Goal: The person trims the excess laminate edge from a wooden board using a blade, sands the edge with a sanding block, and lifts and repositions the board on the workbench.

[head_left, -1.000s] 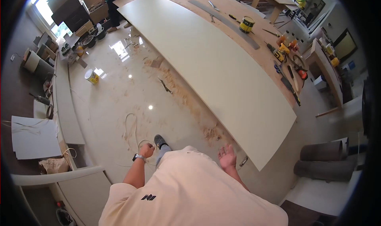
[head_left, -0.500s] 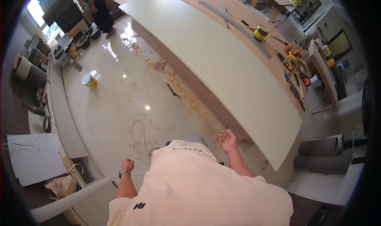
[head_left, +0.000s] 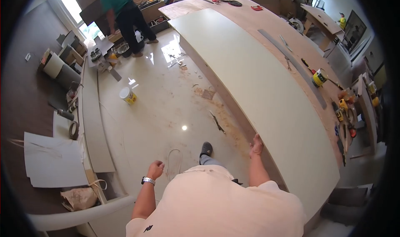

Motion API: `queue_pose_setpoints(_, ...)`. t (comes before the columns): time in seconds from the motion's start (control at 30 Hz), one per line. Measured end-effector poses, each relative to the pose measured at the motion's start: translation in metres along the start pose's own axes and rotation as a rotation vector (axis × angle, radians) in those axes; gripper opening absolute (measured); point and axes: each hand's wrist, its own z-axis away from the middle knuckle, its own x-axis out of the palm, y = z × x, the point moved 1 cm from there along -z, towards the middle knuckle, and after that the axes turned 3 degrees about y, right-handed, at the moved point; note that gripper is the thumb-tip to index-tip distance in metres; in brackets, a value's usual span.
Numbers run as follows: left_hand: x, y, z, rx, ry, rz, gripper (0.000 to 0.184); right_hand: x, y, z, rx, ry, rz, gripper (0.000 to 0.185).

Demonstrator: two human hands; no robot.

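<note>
A long cream-coloured panel [head_left: 254,87] lies on a pinkish-brown worktable [head_left: 266,18] and reaches along my right side. My right hand [head_left: 256,146] is beside the panel's near long edge, with its fingers stretched out and nothing held. Whether the fingertips touch the edge, I cannot tell. Out over the floor at my left hangs my left hand [head_left: 156,170], with a metal-band watch [head_left: 148,180] on the wrist. Its fingers are curled in, and nothing shows in them. One dark shoe [head_left: 206,148] of mine steps forward on the floor.
A white-and-yellow bucket [head_left: 128,96] and a dark thin tool [head_left: 217,122] are on the shiny floor [head_left: 158,124]. On the worktable are a yellow can [head_left: 319,78], a long metal straightedge [head_left: 291,62] and a drill [head_left: 339,110]. A person in green [head_left: 118,3] bends at the back left.
I have moved forward along the panel, and my view has swung left. My right hand has come up to the panel's edge; my left hand is raised. The person in green now bends over.
</note>
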Motion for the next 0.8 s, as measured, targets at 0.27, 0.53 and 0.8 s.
queue_pose_setpoints(0.27, -0.033, 0.052, -0.086, -0.112, -0.253, -0.248, 0.035, 0.022, -0.009, 0.01, 0.058, 0.066, 0.039, 0.071)
queue_pose_setpoints(0.53, -0.013, 0.11, -0.23, 0.121, -0.244, -0.294, 0.032, 0.052, -0.039, 0.048, 0.076, 0.302, 0.226, 0.067)
queue_pose_setpoints(0.8, -0.049, 0.151, -0.341, 0.138, -0.342, -0.294, 0.033, 0.092, -0.067, 0.087, 0.268, 0.428, -0.367, 0.064)
